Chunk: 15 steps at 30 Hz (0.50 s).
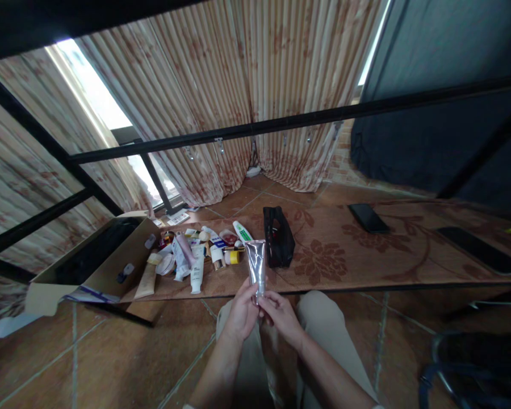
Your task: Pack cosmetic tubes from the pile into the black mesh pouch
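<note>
Both my hands hold one shiny silver squeeze tube [256,260] upright, crimped end at the top, above my lap at the front edge of the bench. My left hand [243,309] grips its lower left side. The fingers of my right hand [279,313] close on its bottom end, near the cap. Just behind the tube stands a black pouch [280,237]. To the left lies a pile of cosmetics, among them a white tube [197,268], a beige tube [147,278], a yellow-capped bottle [232,257] and a green-and-white tube [242,232].
A cardboard box [130,270] with dark contents sits at the bench's left end. A black phone [368,218] and a longer dark slab [483,249] lie to the right on the patterned cloth [319,267]. A black metal bar [281,122] crosses behind the bench.
</note>
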{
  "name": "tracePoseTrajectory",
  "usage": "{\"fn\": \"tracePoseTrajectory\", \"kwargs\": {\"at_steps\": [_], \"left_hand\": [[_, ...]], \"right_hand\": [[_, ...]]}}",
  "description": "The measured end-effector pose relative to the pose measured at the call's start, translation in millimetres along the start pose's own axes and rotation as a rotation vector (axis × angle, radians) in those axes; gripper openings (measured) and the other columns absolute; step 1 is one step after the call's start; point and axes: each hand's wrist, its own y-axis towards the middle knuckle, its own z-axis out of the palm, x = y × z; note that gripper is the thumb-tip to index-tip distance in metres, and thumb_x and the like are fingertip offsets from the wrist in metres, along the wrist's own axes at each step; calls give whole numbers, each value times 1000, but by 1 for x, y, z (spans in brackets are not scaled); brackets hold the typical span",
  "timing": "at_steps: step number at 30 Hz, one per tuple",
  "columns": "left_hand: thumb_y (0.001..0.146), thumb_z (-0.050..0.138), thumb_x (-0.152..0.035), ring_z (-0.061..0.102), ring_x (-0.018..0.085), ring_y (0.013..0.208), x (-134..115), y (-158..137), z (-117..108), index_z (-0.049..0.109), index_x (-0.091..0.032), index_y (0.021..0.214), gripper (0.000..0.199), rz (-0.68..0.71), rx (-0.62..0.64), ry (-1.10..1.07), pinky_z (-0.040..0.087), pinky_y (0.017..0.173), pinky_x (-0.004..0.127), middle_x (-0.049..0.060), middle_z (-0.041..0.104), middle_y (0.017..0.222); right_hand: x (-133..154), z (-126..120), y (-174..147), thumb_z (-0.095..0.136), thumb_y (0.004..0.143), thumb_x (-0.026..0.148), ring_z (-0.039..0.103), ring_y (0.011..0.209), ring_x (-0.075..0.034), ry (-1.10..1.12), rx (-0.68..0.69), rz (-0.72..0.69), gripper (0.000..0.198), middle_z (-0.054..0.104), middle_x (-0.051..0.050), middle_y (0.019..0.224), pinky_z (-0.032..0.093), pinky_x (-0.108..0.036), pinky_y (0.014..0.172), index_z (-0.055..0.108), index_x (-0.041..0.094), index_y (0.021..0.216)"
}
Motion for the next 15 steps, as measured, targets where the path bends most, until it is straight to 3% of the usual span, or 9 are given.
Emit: {"fn": "tracePoseTrajectory", "kwargs": {"at_steps": [7, 15], "left_hand": [[74, 71, -31, 50, 10, 53, -1, -1, 1, 63, -16, 109, 39, 8, 1, 8, 30, 42, 21, 0, 60, 71], [74, 70, -29, 52, 10, 58, -1, -1, 1, 64, -16, 108, 37, 17, -13, 12, 31, 45, 21, 4, 65, 85]], "right_hand": [[0, -1, 0, 68, 70, 59, 42, 42, -7, -1, 8, 7, 45, 55, 4, 54, 31, -20, 41, 64, 16, 82], [0, 0, 0, 69, 69, 60, 42, 43, -7, -3, 2, 7, 44, 55, 4, 54, 31, -20, 41, 64, 17, 80]]}}
